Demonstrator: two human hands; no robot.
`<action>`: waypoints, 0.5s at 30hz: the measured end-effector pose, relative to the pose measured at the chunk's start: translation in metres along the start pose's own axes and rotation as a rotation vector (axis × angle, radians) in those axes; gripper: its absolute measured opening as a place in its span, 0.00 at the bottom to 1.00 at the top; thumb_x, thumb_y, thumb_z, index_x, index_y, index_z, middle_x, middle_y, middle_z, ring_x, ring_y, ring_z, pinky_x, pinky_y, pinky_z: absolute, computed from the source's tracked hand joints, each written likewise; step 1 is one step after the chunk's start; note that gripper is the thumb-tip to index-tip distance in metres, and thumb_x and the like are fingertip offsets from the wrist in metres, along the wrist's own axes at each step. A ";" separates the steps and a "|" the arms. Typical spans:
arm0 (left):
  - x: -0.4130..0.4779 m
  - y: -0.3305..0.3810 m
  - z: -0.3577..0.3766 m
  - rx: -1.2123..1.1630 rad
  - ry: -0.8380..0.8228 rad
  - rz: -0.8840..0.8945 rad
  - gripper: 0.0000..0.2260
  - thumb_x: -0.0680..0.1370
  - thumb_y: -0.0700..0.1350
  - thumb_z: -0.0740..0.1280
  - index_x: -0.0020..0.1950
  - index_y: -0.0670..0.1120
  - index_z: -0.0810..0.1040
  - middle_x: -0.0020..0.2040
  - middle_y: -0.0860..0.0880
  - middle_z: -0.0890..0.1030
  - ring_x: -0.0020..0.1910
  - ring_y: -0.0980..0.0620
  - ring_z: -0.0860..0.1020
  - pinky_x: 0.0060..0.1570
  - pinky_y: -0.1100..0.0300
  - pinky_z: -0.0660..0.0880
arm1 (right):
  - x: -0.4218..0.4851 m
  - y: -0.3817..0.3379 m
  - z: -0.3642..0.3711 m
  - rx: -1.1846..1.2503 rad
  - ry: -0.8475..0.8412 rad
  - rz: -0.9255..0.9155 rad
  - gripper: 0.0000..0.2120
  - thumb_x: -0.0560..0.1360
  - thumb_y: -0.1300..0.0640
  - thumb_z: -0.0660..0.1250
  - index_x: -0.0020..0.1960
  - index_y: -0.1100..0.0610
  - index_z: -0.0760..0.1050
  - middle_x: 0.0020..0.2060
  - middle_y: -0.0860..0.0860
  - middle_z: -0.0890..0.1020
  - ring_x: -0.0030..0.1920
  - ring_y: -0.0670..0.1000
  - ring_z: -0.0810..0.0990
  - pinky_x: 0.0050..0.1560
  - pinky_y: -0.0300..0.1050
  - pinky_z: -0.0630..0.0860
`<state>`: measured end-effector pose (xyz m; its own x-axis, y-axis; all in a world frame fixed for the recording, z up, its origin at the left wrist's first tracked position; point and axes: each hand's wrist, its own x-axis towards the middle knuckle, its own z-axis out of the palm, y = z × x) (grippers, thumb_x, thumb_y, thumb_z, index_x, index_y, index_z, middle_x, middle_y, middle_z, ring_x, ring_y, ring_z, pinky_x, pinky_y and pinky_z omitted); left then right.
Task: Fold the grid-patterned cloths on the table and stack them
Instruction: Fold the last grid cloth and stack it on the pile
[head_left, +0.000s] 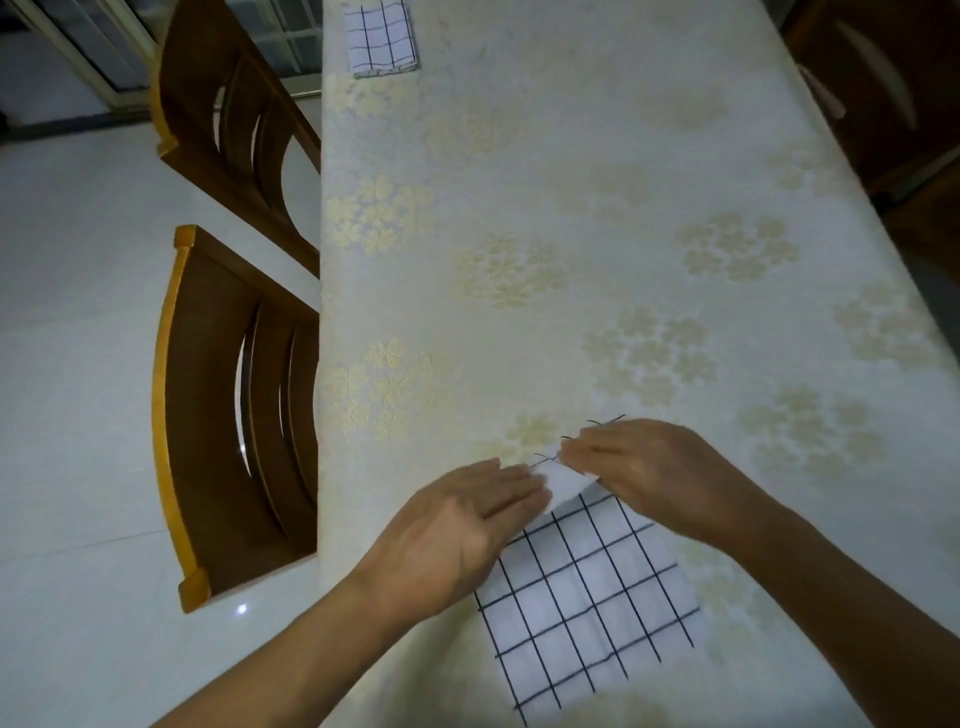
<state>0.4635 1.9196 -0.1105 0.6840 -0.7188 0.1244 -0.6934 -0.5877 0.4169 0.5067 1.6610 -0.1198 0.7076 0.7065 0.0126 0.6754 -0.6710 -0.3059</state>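
Note:
A white cloth with a black grid (587, 597) lies on the table near its front edge, turned at an angle. My right hand (649, 467) pinches the cloth's far edge, where loose black threads stick out. My left hand (457, 530) lies flat with straight fingers on the cloth's far left part, fingertips close to the right hand. A second grid cloth (382, 36), folded into a small rectangle, sits at the table's far left corner.
The table wears a pale tablecloth with gold flower prints (597, 234). Two wooden chairs (234, 415) (228, 119) stand along its left side on a white tiled floor. Dark wooden furniture (878, 88) stands at the far right.

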 end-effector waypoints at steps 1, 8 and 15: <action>-0.007 0.008 0.002 -0.023 0.001 0.044 0.22 0.71 0.32 0.73 0.64 0.43 0.81 0.64 0.47 0.81 0.63 0.49 0.79 0.63 0.52 0.76 | -0.014 -0.008 0.004 -0.010 0.025 -0.003 0.25 0.62 0.67 0.81 0.58 0.55 0.84 0.53 0.50 0.86 0.52 0.52 0.86 0.46 0.50 0.84; -0.043 0.026 0.024 -0.056 -0.057 0.232 0.24 0.75 0.39 0.72 0.70 0.45 0.76 0.73 0.47 0.72 0.74 0.49 0.69 0.70 0.50 0.69 | -0.106 -0.056 0.038 0.022 0.136 0.036 0.26 0.66 0.73 0.74 0.62 0.58 0.82 0.62 0.52 0.82 0.65 0.54 0.79 0.59 0.52 0.80; -0.062 0.038 0.069 0.061 -0.186 0.371 0.23 0.79 0.44 0.67 0.74 0.48 0.71 0.77 0.47 0.66 0.78 0.48 0.61 0.73 0.49 0.65 | -0.161 -0.073 0.078 -0.024 0.128 0.162 0.31 0.60 0.72 0.80 0.62 0.58 0.82 0.62 0.51 0.82 0.67 0.52 0.76 0.66 0.49 0.72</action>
<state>0.3795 1.9159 -0.1645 0.3363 -0.9376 0.0887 -0.9012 -0.2930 0.3194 0.3273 1.6143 -0.1734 0.8268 0.5559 0.0862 0.5546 -0.7797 -0.2907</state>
